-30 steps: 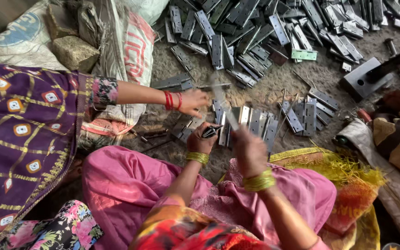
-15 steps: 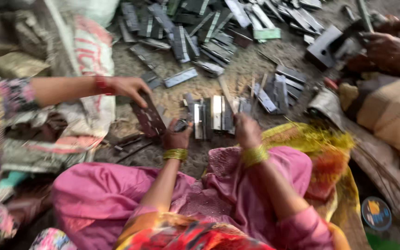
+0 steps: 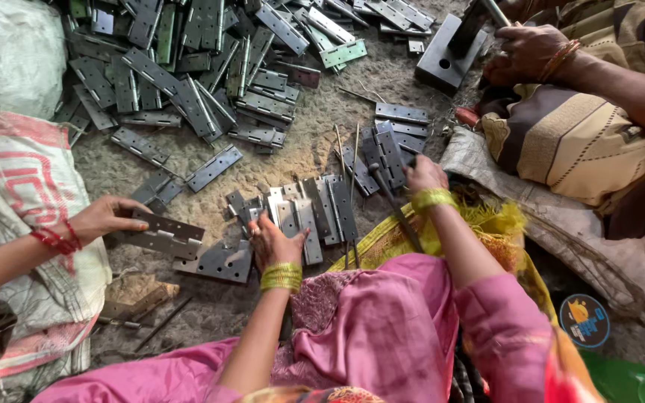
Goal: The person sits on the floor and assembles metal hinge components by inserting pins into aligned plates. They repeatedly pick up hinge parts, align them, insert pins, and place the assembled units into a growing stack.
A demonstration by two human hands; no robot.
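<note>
A dusty dirt floor (image 3: 315, 153) is covered with grey metal hinges. A big loose pile (image 3: 188, 67) lies by the far edge, not yet sorted. A small neat row (image 3: 311, 213) is laid near the pink lap. The left hand (image 3: 274, 242) rests curled on the row. The right hand (image 3: 425, 175) is closed on a dark tool (image 3: 397, 213), maybe a hammer.

Dull grey metal hinges (image 3: 188, 82) lie heaped at the upper left on rough, gritty ground (image 3: 315, 149). Coarse woven sacking (image 3: 16, 172) covers the left edge. Smooth pink cloth (image 3: 382, 328) fills the lower centre.
</note>
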